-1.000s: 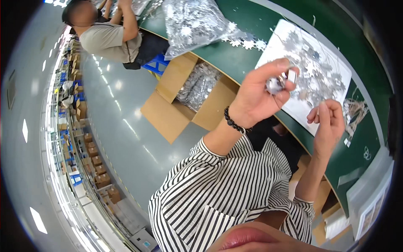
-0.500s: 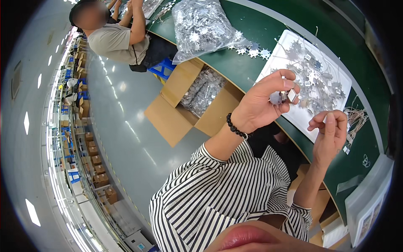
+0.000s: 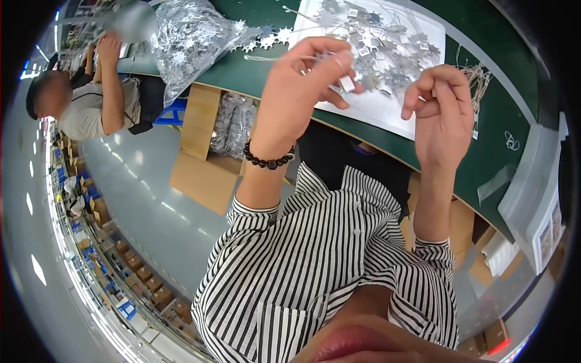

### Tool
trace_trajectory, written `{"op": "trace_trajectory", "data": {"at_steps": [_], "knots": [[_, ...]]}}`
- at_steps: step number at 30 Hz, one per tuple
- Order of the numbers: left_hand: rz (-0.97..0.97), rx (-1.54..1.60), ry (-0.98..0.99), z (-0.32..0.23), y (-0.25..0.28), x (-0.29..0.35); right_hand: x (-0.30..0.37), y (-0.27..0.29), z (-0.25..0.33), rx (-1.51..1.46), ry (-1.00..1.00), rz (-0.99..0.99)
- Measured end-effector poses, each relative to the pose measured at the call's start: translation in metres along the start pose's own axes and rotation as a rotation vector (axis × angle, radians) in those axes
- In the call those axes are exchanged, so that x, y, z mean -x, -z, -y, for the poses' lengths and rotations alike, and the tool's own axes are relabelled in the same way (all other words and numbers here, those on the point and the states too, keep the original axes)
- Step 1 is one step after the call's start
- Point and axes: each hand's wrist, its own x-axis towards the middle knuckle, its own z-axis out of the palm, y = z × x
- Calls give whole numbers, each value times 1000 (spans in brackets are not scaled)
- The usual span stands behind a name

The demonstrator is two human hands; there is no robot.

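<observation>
My left hand (image 3: 296,91), with a dark bead bracelet at its wrist, is closed over the near left edge of a white tray (image 3: 396,124). Its fingers grip a small wired part with a white tag (image 3: 347,83); most of that part is hidden behind them. A thin pale wire (image 3: 266,58) sticks out to the left of this hand. On the tray lies a pile of silvery snowflake-shaped metal pieces (image 3: 387,48) with wires and white tags. My right hand (image 3: 445,115) is raised over the tray's near right corner, fingers curled and pinched; what they hold, if anything, cannot be made out.
A clear bag of metal pieces (image 3: 187,45) stands on the green table (image 3: 242,81), beside a row of loose pieces (image 3: 266,39). Bundled wires (image 3: 481,85) lie right of the tray. An open carton (image 3: 200,124) stands below the table edge. Another person (image 3: 97,106) works at far left.
The view has turned, so the table and tray appear farther up and left. My left hand has rotated, hiding more of its part. My right hand's fingers are curled more tightly.
</observation>
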Motion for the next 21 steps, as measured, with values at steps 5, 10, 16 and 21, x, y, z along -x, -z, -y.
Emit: {"op": "trace_trajectory", "data": {"at_steps": [5,10,16,21], "knots": [[-8,-539,-192,-2,-13,8,-6,-48,14,300,111,210],[59,-771,-463,19,3,6,-2,-72,13,852,387,451],[-29,-907,-340,-1,2,15,-16,-74,20,923,447,393],[-97,-733,-158,20,22,1,-53,-51,2,837,369,294]]}}
